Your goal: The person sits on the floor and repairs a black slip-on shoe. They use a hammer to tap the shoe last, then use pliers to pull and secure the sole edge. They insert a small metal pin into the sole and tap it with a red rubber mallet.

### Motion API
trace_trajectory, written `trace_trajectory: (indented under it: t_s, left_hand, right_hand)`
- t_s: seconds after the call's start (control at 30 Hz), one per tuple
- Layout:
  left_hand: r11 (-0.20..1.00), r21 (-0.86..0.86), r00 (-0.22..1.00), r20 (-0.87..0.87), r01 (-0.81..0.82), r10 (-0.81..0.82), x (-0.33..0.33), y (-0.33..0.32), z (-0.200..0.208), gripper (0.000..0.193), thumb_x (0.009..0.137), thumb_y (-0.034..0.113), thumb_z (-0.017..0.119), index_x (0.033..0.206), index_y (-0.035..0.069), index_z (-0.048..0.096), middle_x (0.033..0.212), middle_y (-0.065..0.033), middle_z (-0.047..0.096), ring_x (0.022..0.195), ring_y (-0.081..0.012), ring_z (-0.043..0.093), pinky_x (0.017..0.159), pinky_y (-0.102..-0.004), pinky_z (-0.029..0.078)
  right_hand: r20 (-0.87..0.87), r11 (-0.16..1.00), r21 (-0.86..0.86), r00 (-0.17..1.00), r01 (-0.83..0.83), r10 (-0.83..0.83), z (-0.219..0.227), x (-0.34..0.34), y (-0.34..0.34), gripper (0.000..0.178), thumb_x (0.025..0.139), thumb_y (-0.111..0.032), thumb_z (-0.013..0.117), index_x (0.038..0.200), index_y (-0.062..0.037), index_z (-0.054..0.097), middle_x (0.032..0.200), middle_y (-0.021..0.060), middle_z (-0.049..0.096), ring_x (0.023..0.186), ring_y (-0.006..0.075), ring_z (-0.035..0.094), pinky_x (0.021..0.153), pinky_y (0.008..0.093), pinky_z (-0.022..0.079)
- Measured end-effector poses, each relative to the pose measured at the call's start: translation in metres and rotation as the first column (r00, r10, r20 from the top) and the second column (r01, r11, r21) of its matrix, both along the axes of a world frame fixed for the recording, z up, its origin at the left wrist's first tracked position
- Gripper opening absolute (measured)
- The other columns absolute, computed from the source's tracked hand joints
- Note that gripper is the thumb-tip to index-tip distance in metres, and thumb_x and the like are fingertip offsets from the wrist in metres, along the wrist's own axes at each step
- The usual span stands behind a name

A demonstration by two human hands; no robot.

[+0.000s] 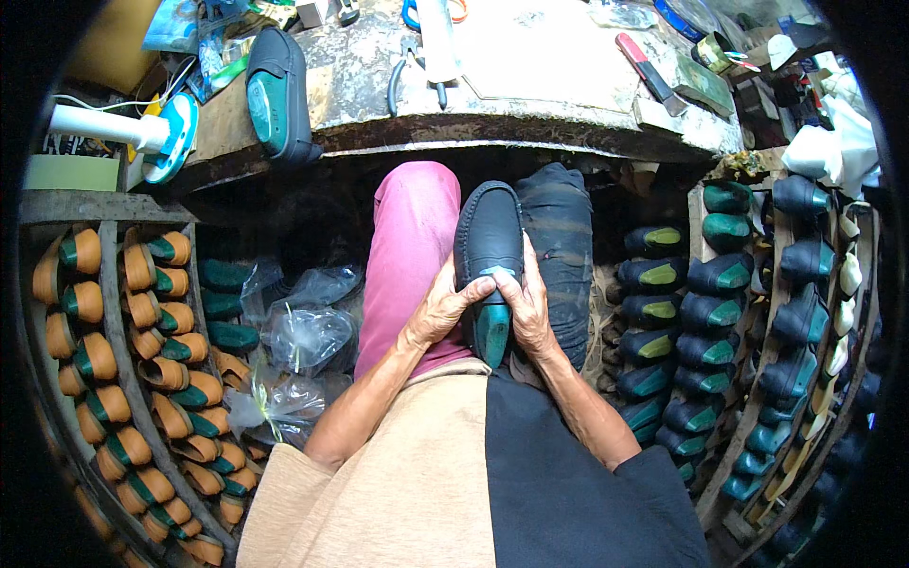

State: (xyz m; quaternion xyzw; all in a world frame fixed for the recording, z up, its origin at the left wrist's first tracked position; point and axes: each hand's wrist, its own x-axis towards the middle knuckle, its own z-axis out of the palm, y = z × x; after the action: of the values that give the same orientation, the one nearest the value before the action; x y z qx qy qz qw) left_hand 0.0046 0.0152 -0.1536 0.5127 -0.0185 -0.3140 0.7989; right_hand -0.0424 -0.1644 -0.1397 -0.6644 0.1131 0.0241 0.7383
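A black loafer with a green shoe last inside it lies over my lap, its toe pointing away from me. My left hand wraps the loafer's left side, and my right hand wraps its right side. Both thumbs press together on top, near the opening where the last shows. The fingers beneath the shoe are hidden. On the bench's left edge rests another black loafer, also with a green last in it.
Ahead is a worn workbench with pliers and a red-handled knife. Racks hold several tan shoes on the left and several black shoes on the right. Clear plastic bags lie left of my legs.
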Motion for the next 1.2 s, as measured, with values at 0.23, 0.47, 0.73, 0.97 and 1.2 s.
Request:
trace_trajectory:
  t_s: [0.23,0.47,0.73,0.97,1.2]
  left_hand:
    - [0.997,-0.059,0.999,-0.02,0.049,-0.05,-0.003,0.005,-0.007,0.099,0.103,0.042,0.09,0.175,-0.001,0.038,0.163,-0.0144,0.06,0.151,-0.0239,0.056,0.131,-0.0407,0.042]
    - [0.967,-0.253,0.972,-0.223,0.013,-0.071,0.003,0.0,-0.01,0.082,0.103,0.026,0.09,0.168,-0.002,0.048,0.153,-0.012,0.069,0.141,-0.0222,0.066,0.125,-0.0402,0.049]
    - [0.964,-0.266,0.973,-0.229,-0.022,-0.041,0.002,-0.005,-0.014,0.072,0.103,0.022,0.088,0.162,-0.002,0.055,0.149,-0.0098,0.072,0.138,-0.0202,0.067,0.122,-0.0377,0.05]
    - [0.958,-0.281,0.949,-0.313,-0.064,-0.028,0.006,-0.003,-0.012,0.068,0.102,0.017,0.085,0.161,-0.001,0.056,0.145,-0.0111,0.073,0.133,-0.0203,0.07,0.121,-0.0377,0.053]
    - [0.959,-0.281,0.945,-0.321,-0.028,-0.066,0.011,-0.004,-0.007,0.072,0.101,0.02,0.086,0.162,-0.002,0.054,0.144,-0.0123,0.073,0.131,-0.021,0.071,0.117,-0.038,0.057]
  right_hand:
    - [-0.003,0.99,0.139,0.999,-0.039,0.04,0.007,-0.002,-0.005,0.102,0.106,-0.022,0.079,0.184,0.0056,0.019,0.179,0.0238,0.042,0.164,0.0306,0.046,0.136,0.0405,0.034]
    - [0.027,0.999,0.03,0.999,-0.03,0.029,0.001,0.0,-0.007,0.115,0.096,-0.028,0.084,0.183,0.0077,0.017,0.178,0.0278,0.042,0.164,0.0343,0.045,0.136,0.0422,0.034]
    - [0.026,0.997,0.077,0.999,0.025,-0.027,0.001,-0.003,-0.004,0.116,0.092,-0.029,0.083,0.183,0.0067,0.02,0.177,0.026,0.044,0.162,0.0337,0.047,0.136,0.0418,0.034]
    - [-0.084,1.0,-0.012,0.996,0.026,-0.027,0.021,-0.003,-0.006,0.087,0.11,-0.014,0.073,0.181,0.0071,0.027,0.176,0.0284,0.048,0.161,0.0328,0.052,0.134,0.0423,0.041]
    - [0.007,0.9,-0.431,0.997,-0.068,0.078,0.059,-0.033,-0.029,0.051,0.106,0.002,0.076,0.156,0.0072,0.065,0.157,0.0257,0.067,0.14,0.0336,0.072,0.103,0.0386,0.07]
